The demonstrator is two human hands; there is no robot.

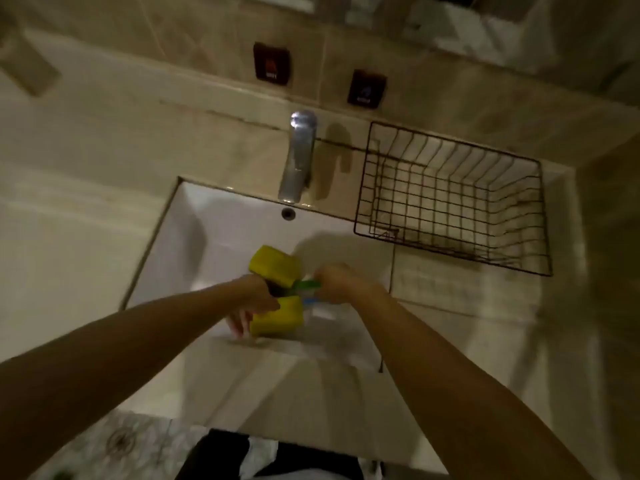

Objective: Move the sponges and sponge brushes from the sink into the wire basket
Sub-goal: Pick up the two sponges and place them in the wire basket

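Two yellow sponges are in the white sink [207, 230]. One yellow sponge [275, 265] is farther in, the other yellow sponge [277, 317] is near the front rim. My left hand [249, 306] is beside the near sponge, fingers around its left side. My right hand [337, 284] is closed on a green handle [304, 285] of a sponge brush, with a blue piece [310, 301] just below it. The black wire basket [450, 251] stands on the counter to the right of the sink, with nothing in it. The picture is blurred by motion.
A chrome faucet [299, 157] rises at the back of the sink, over the overflow hole [288, 213]. Two dark wall plates [272, 65] [366, 88] sit on the tiled wall behind. Beige counter runs left and right of the sink.
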